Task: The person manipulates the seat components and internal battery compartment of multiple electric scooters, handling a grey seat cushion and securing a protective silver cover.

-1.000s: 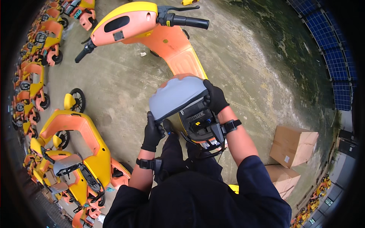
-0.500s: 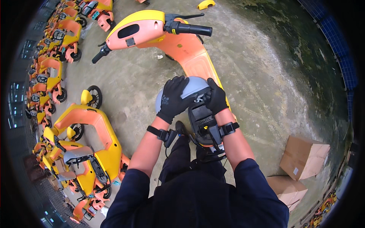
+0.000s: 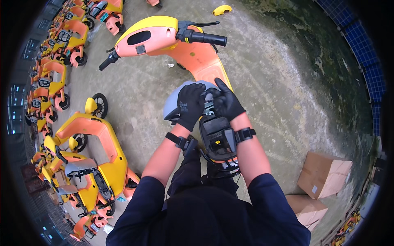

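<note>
A grey scooter seat (image 3: pixel 171 102) is tilted over the frame of an orange and yellow scooter (image 3: pixel 207 69) in front of me. Black-gloved, my left hand (image 3: pixel 191 105) lies on the seat with its fingers curled over the edge. My right hand (image 3: pixel 228 102), gloved too, is at the seat's edge, thumb stretched out and fingers bent inward; what they hold is hidden. Between and below the hands, a metal bracket (image 3: pixel 208 108) shows under the seat. A black compartment (image 3: pixel 214 130) lies just below it on the scooter.
More scooters (image 3: pixel 96 151) stand close on my left, with a long row (image 3: pixel 53 80) beyond. Two cardboard boxes (image 3: pixel 318 174) sit on the concrete floor (image 3: pixel 279 102) to the right. A yellow part (image 3: pixel 222 10) lies far ahead, and blue panels (image 3: pixel 349 33) line the far right.
The seat has tilted and shifted slightly left, exposing its bracket. My right hand has turned, its thumb now stretched out; my left hand has moved slightly right and its fingers have curled.
</note>
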`<state>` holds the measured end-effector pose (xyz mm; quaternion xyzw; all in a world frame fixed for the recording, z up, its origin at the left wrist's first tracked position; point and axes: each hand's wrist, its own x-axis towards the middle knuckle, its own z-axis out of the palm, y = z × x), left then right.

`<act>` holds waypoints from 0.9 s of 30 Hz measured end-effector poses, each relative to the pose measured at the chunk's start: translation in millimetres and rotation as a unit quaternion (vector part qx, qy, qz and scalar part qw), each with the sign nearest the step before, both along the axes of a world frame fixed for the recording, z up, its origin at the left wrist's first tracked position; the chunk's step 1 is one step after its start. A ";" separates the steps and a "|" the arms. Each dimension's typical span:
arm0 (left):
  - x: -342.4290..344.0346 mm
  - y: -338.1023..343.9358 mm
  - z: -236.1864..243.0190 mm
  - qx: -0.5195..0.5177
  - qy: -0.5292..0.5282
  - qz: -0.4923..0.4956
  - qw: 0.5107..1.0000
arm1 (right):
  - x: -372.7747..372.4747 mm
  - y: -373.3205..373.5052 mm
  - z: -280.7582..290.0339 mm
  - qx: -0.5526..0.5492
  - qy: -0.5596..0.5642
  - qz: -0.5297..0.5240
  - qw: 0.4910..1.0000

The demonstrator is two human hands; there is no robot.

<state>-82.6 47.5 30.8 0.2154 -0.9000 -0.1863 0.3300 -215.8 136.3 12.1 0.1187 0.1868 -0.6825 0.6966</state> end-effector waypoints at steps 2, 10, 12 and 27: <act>-2.2 -5.9 -3.7 0.013 0.006 -0.007 1.000 | 1.2 -21.6 16.5 0.081 0.148 0.032 0.985; -15.8 -18.5 -4.4 0.152 0.065 0.042 0.985 | -3.3 -11.7 10.7 0.114 0.094 0.051 0.988; -16.3 -20.0 -7.0 0.158 0.069 0.051 0.984 | -5.1 -6.0 11.6 0.091 0.076 0.071 0.990; 4.1 -34.5 2.5 0.107 0.008 -0.078 0.991 | 17.5 -61.8 -40.6 0.027 0.282 0.001 0.959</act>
